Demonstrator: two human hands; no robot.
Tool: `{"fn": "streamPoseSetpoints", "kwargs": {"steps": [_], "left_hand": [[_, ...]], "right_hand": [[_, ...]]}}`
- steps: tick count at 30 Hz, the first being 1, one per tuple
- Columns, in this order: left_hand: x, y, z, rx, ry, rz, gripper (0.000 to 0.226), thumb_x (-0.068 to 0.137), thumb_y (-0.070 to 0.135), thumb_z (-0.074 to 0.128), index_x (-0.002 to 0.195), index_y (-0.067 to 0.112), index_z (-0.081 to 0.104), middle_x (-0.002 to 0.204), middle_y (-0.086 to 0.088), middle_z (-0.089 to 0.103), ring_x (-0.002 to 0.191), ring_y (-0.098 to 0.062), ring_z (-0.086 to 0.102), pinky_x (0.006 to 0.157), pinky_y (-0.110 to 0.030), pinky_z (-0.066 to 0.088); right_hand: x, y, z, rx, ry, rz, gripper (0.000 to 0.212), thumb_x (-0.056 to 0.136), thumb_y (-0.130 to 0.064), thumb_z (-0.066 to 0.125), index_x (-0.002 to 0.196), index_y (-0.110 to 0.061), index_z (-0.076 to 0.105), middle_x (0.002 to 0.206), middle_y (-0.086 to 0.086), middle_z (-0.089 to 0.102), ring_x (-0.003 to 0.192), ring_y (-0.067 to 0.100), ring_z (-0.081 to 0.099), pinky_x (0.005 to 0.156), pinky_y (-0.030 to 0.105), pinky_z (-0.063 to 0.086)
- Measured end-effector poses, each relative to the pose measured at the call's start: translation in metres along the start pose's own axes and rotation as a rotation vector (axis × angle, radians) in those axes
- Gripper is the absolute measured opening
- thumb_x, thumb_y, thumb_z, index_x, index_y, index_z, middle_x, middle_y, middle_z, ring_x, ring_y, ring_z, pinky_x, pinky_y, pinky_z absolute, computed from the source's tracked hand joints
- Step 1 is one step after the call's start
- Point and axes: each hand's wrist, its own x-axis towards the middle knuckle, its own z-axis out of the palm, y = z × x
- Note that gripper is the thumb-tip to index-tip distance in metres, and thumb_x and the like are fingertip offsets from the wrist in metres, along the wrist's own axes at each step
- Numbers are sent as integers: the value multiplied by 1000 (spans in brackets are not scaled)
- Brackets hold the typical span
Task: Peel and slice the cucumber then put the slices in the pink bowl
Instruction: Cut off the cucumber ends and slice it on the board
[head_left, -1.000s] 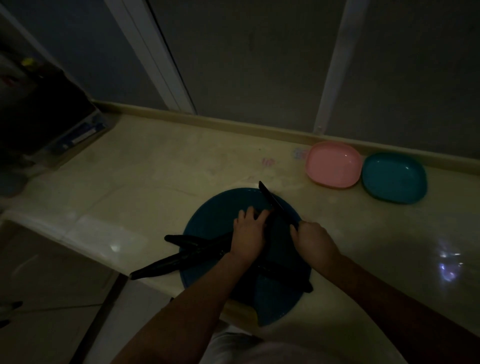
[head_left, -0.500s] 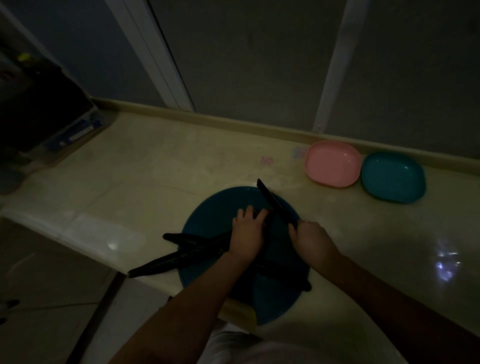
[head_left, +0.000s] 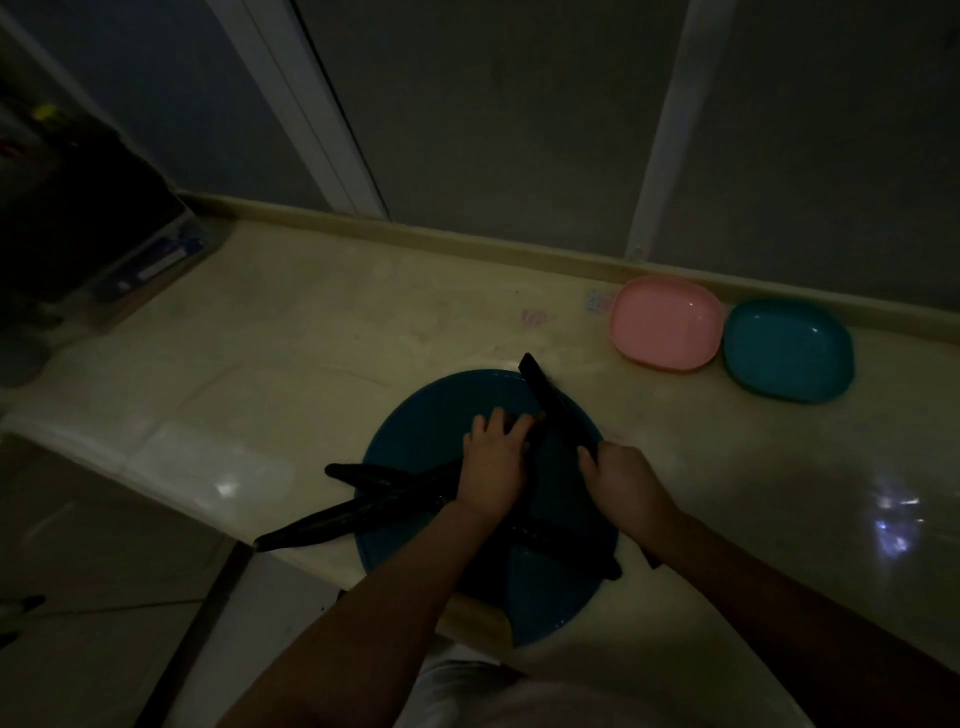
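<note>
Left hand (head_left: 493, 467) is pressing down on the cucumber (head_left: 363, 517) with its fingers laid fairly flat across it. The right hand (head_left: 626, 486) is clenching the knife (head_left: 558, 405) by the handle, with the blade pointing up and left across the round blue plate (head_left: 415, 431) in the middle of the frame.

The main worry is that those left fingertips are sitting right against the blade. It's also really dim, so judging where the edge is landing looks like guesswork, and a nicked finger seems the likeliest mishap. The plate is hanging over the near edge of the worktop (head_left: 311, 332), so hard downward pressure could tip or slide it. A round cucumber pinned only from above might also roll.

The cucumber is lying on the plate with its long axis running from lower left to upper right of the frame. Its far end is pointing at the knife. Its tail is poking past the plate's left rim and out over the worktop edge, so that overhang could lever it up too.

A second dark long shape is lying just above it, and another dark piece (head_left: 566, 551) is crossing the plate at lower right. It's too dark to tell whether those are more cucumbers or peel.

The pink bowl (head_left: 665, 322) is sitting well apart at the upper right, touching a teal bowl (head_left: 787, 351), and I'm not seeing any slices in it.
</note>
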Motion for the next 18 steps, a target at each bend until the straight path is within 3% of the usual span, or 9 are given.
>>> {"fn": "streamPoseSetpoints", "kwargs": {"steps": [3, 5, 7, 11, 15, 18], "left_hand": [[-1, 1, -2, 8, -10, -6, 36, 96, 17, 42, 132, 20, 45, 125, -13, 46, 109, -29, 39, 86, -37, 34], [0, 1, -2, 12, -16, -14, 36, 97, 18, 41, 133, 20, 44, 126, -11, 45, 110, -29, 39, 87, -36, 34], [0, 1, -2, 22, -22, -19, 36, 97, 19, 40, 133, 20, 44, 126, -11, 45, 110, -28, 38, 87, -36, 33], [0, 1, -2, 26, -23, -20, 36, 97, 20, 40, 133, 21, 43, 126, -9, 45, 109, -26, 39, 87, -35, 34], [0, 1, -2, 28, -34, -29, 36, 97, 19, 41, 133, 20, 43, 127, -9, 44, 111, -27, 38, 88, -36, 34], [0, 1, -2, 28, -35, -17, 38, 95, 17, 44, 133, 20, 44, 127, -10, 45, 111, -28, 39, 87, -36, 35]], "right_hand": [[-3, 1, -2, 1, 9, 3, 47, 100, -24, 39, 55, -19, 28, 55, -5, 32, 47, 1, 30, 50, 23, 28], [-6, 1, -3, -14, 18, -2, 47, 100, -25, 39, 55, -20, 27, 56, -3, 37, 48, 7, 34, 56, 22, 31], [-8, -1, -4, -34, 13, -5, 46, 100, -26, 39, 56, -19, 27, 62, 2, 47, 54, 12, 41, 57, 23, 32], [-10, -6, -7, -98, -2, -16, 45, 101, -28, 37, 58, -19, 28, 63, 3, 49, 51, 10, 39, 51, 23, 30], [-10, -8, -7, -135, 10, -35, 35, 101, -28, 35, 77, -9, 52, 90, 16, 65, 75, 23, 59, 57, 23, 33], [-8, -8, -5, -154, 9, -39, 36, 101, -29, 35, 87, -5, 58, 92, 18, 66, 73, 21, 56, 55, 23, 33]]}}
